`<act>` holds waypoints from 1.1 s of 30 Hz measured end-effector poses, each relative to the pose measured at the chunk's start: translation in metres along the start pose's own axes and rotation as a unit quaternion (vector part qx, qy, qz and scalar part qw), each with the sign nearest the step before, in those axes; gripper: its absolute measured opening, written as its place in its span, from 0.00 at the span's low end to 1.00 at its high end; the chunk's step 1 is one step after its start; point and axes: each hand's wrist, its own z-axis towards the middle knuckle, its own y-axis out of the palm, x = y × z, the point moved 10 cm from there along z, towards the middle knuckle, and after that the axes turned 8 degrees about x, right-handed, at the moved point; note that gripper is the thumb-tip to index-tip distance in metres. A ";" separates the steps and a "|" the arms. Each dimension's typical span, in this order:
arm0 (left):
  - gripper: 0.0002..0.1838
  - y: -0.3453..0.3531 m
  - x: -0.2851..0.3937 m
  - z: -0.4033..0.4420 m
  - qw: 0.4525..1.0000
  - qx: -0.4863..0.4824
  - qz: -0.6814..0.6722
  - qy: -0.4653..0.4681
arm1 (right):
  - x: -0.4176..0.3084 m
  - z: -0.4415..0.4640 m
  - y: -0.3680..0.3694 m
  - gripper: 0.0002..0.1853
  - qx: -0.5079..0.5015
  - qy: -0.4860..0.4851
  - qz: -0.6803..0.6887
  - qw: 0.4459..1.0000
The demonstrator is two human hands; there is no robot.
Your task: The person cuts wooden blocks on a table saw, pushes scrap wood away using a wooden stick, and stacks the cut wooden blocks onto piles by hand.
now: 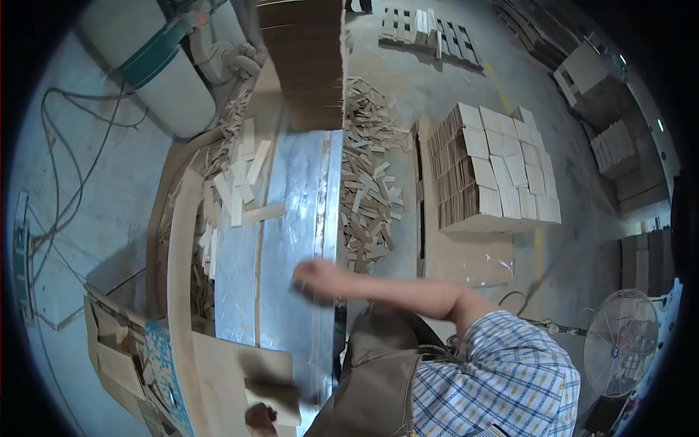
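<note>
My right hand (pixel 314 280) is over the near side of a shiny metal machine table (pixel 291 240), with the forearm stretched across from the plaid sleeve. It is smeared by motion, its fingers look curled, and I cannot make out anything in them. My left hand (pixel 261 419) shows only in part at the bottom edge, dark and blurred, by a flat pale wooden board (pixel 218 368). Its fingers are unclear. A dark smear or shadow lies across the board. Short wooden strips (pixel 244 175) lie loose on the far part of the table, one strip (pixel 264 213) crosswise.
Many offcuts (pixel 371 197) are heaped on the floor past the table. A stack of wooden blocks (pixel 502 160) stands on the right, with a pallet (pixel 429 36) behind. A fan (pixel 620 342) is at lower right. A long wooden rail (pixel 183 291) borders the table's left side.
</note>
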 end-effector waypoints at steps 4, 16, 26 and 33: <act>0.17 0.180 0.203 0.012 0.971 -0.088 -0.122 0.187 | 0.056 0.121 -0.222 0.20 0.266 0.037 0.120 0.956; 0.36 0.646 0.454 0.056 0.903 -0.337 -0.258 0.065 | 0.098 0.467 -0.439 0.26 0.187 0.045 0.285 0.939; 0.37 0.697 0.519 0.047 0.915 -0.263 -0.296 0.075 | 0.022 0.410 -0.391 0.24 -0.016 0.074 0.196 0.978; 0.29 0.692 0.499 0.047 0.911 -0.205 -0.349 0.075 | 0.056 0.411 -0.389 0.17 -0.019 0.064 0.222 0.973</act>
